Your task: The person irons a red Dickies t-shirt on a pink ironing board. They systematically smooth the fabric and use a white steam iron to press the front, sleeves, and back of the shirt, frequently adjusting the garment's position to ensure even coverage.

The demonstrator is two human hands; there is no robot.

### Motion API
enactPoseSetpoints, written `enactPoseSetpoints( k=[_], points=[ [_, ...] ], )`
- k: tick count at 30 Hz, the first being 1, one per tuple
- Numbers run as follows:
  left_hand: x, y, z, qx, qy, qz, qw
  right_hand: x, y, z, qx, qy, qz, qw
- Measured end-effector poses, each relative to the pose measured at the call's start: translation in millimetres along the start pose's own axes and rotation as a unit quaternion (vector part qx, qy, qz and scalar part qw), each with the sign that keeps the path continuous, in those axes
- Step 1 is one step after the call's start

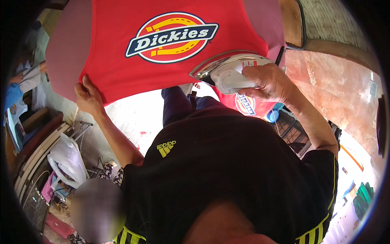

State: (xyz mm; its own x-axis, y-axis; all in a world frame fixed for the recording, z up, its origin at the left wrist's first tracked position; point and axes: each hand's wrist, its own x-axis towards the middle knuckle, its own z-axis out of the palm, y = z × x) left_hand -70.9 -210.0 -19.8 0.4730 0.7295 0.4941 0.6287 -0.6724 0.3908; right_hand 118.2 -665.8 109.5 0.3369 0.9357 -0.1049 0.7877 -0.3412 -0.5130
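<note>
- Mauve ironing board (68, 59) bears a red garment (162, 74) spread across it
- Left hand (89, 97) pinches the garment's lower left edge
- Right hand (270, 82) holds a silver-and-white iron (229, 77) at the garment's lower right
- Garment kept taut, iron gliding flat: best handling, I'd judge
- Lettered yellow-and-navy emblem (172, 37) marks the garment; yellow logo (165, 149), the black shirt (243, 171)
</note>
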Motion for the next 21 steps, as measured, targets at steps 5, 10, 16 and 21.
enactPoseSetpoints(
  k=[5,10,16,21],
  points=[
    [-1.4,-4.8,2.4,0.019,-0.018,-0.017,1.000,-19.1,11.8,-12.4,0.026,-0.006,0.034,0.999],
    [-0.4,4.4,-0.9,0.012,0.003,0.026,1.000,-32.9,16.0,-11.8,0.098,0.045,0.105,0.989],
    [-3.0,3.5,-2.5,-0.015,0.002,0.012,1.000,-44.1,-12.5,16.8,0.080,0.159,0.201,0.963],
    [0.7,8.6,-4.8,-0.039,-0.009,0.019,0.999,-68.7,-5.4,8.0,0.110,0.222,0.342,0.906]
  ],
)
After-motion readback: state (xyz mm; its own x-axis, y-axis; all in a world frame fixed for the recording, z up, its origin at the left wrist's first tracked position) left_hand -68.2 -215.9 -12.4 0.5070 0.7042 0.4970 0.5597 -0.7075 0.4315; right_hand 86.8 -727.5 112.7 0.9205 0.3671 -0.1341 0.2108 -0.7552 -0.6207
